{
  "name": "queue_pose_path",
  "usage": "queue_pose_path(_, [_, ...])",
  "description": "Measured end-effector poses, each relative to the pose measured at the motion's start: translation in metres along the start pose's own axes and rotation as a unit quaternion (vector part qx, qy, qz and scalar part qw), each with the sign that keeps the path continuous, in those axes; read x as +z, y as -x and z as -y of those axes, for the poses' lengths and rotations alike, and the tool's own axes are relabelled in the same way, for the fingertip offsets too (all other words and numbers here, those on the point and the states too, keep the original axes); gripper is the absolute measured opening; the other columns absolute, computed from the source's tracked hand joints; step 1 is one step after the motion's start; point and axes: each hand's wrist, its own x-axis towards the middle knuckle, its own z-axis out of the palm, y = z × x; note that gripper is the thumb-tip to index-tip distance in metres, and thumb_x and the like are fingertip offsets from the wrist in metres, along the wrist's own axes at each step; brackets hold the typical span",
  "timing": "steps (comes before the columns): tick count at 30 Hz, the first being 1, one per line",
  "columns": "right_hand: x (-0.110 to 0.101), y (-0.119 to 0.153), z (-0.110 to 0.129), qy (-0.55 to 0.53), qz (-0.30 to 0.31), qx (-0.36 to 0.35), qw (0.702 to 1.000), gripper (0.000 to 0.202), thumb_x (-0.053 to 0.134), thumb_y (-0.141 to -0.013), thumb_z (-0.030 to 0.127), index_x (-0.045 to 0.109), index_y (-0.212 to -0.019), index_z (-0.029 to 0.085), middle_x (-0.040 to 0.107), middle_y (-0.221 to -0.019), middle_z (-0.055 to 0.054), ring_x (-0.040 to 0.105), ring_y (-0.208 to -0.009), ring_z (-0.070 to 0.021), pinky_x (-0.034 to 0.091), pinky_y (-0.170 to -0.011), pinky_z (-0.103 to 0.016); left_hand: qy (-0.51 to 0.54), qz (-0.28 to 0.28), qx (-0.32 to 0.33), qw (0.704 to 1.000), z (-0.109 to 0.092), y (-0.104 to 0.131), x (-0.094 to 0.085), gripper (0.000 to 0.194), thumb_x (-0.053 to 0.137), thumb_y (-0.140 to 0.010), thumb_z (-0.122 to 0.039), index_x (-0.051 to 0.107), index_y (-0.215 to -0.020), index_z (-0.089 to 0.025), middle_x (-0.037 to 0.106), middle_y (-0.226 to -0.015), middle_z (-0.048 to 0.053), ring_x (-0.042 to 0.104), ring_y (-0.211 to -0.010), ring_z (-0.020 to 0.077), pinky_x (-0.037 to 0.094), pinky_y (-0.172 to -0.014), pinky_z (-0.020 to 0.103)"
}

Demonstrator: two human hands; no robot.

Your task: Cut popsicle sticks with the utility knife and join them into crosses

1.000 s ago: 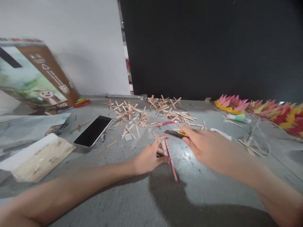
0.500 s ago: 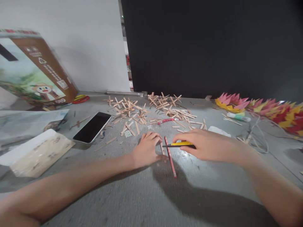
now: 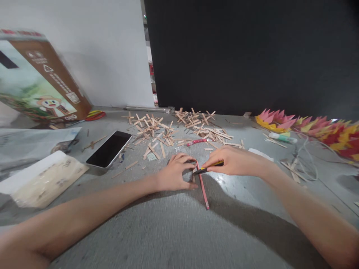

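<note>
My left hand [image 3: 178, 172] rests on the grey table, its thumb and fingers closed on the two ends of a small wooden craft stick [image 3: 193, 175]. From the right, my right hand [image 3: 224, 160] grips a yellow and black utility knife [image 3: 215, 164]. The knife's dark tip points left and meets the craft stick, as far as I can see. A thin pink rod [image 3: 203, 192] with a pale near end lies just right of the craft stick, under the knife. My left fingertips are close to the rod's far end.
Wooden sticks [image 3: 151, 127], many in crosses, lie scattered behind my hands with a red wrapped strip [image 3: 198, 142]. Left are a phone [image 3: 110, 149], a plastic packet [image 3: 50, 179], scissors [image 3: 95, 115] and a box [image 3: 42, 82]. Right are a glue stick [image 3: 282, 137], cable [image 3: 311, 175] and paper flowers [image 3: 280, 121].
My right hand has moved slightly left and up, tilting the knife so its tip reaches down to the craft stick. My left fingers have shifted a little around the stick.
</note>
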Motion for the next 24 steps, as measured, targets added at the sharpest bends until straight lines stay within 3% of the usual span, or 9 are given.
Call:
queue_pose_path(16, [-0.0014, 0.0004, 0.0031, 0.021, 0.011, 0.004, 1.000, 0.027, 0.059, -0.101, 0.034, 0.083, -0.114, 0.030, 0.081, -0.092, -0.004, 0.066, -0.078, -0.0183, 0.045, -0.075, -0.030, -0.016, 0.015, 0.003, 1.000, 0.0015, 0.0010, 0.0001, 0.065, 0.080, -0.077, -0.064, 0.071, -0.131, -0.030, 0.059, -0.144, 0.009, 0.044, -0.135, 0.0352, 0.031, -0.114, 0.054])
queue_pose_path(24, [0.0021, 0.0010, 0.0002, 0.037, 0.012, -0.004, 0.999, 0.026, 0.058, -0.100, 0.030, 0.082, -0.111, 0.029, 0.080, -0.100, -0.004, 0.068, -0.090, -0.0202, 0.046, -0.081, -0.032, -0.008, 0.010, 0.002, 1.000, 0.0008, 0.0007, 0.0004, 0.064, 0.082, -0.076, -0.061, 0.071, -0.131, -0.030, 0.059, -0.144, 0.008, 0.045, -0.135, 0.0355, 0.032, -0.115, 0.054])
